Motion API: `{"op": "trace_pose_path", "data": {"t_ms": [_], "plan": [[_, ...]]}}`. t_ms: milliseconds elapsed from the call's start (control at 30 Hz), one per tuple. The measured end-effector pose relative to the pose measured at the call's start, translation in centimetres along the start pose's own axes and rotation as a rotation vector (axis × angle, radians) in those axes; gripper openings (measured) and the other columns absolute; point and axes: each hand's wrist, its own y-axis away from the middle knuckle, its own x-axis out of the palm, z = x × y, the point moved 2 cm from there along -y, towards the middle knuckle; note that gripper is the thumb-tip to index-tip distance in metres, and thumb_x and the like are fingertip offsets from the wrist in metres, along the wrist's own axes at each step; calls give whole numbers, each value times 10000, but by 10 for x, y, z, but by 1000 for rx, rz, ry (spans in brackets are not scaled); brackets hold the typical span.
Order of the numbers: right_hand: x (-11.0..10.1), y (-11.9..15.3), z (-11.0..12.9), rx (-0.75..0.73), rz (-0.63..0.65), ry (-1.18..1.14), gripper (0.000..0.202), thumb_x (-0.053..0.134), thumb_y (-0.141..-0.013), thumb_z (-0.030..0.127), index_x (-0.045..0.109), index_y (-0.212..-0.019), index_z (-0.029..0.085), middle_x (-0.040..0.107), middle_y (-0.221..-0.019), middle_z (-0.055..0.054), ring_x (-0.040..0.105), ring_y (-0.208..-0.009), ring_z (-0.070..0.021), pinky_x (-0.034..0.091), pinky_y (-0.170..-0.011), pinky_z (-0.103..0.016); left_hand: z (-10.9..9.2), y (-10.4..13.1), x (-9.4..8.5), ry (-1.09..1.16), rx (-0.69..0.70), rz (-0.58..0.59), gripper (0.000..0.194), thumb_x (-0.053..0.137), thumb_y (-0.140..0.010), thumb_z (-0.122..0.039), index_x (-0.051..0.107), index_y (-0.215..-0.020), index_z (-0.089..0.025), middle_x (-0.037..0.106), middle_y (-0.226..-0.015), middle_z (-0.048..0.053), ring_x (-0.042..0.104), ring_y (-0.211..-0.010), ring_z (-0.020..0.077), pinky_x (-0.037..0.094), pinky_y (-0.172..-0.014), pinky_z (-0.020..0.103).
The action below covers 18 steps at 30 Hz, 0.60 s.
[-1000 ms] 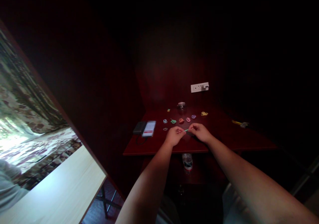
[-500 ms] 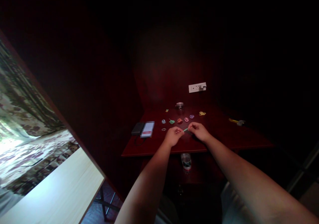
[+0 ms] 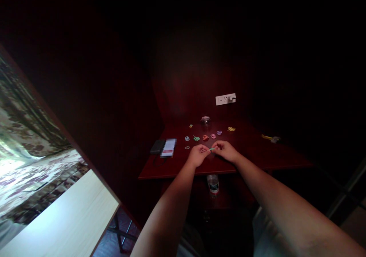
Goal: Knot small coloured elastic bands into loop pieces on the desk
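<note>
Above the front part of the dark red desk [image 3: 171, 171], my left hand [image 3: 198, 155] pinches one end of a small green elastic band [image 3: 211, 149]. The other end is pinched between the fingers of my right hand [image 3: 225, 151]. Only a short stretch of the band shows between the fingertips. Just beyond my hands lie small heaps of bands in a row: blue [image 3: 187, 138], green [image 3: 196, 138], orange [image 3: 205, 138], pink [image 3: 213, 136] and purple [image 3: 219, 133]. A yellow heap [image 3: 231, 129] lies farther right. One pale loop [image 3: 187, 147] rests left of my left hand.
A clear lidded jar [image 3: 205, 120] stands at the back. On the left are a phone [image 3: 169, 147] and a black case [image 3: 157, 146]; a yellow-handled tool [image 3: 271, 138] lies right. A plastic bottle [image 3: 213, 184] is below the desk edge. A socket strip [image 3: 225, 99] is on the wall.
My right hand has come slightly closer to my left, and the green stretch between them looks shorter. The whole view has shifted a little. The heaps on the desk stay put.
</note>
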Motion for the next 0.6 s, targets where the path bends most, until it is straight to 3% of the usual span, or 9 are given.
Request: {"op": "trace_pose_path", "data": {"t_ms": [200, 500, 600], "plan": [[-1, 1, 1, 11, 18, 14, 263, 628, -636, 376, 593, -696, 122, 500, -539, 31, 407, -488, -77, 308, -487, -208, 1, 0, 0, -5, 15, 12, 191, 634, -679, -281, 605, -743, -104, 610, -663, 31, 524, -590, 95, 420, -595, 219], [-7, -2, -4, 7, -165, 92, 196, 542, -700, 336, 550, -668, 142, 507, -547, 22, 428, -501, -94, 326, -485, -210, 1, 0, 2, -22, -6, 31, 176, 620, -697, -266, 606, -763, -104, 599, -652, 21, 513, -577, 83, 416, -574, 201], [-6, -2, -5, 3, -144, 88, 194, 540, -703, 337, 537, -667, 146, 499, -546, 25, 422, -494, -90, 326, -479, -207, 5, -1, 2, -27, 5, 27, 178, 618, -698, -273, 610, -767, -110, 603, -657, 20, 516, -584, 85, 416, -583, 204]]}}
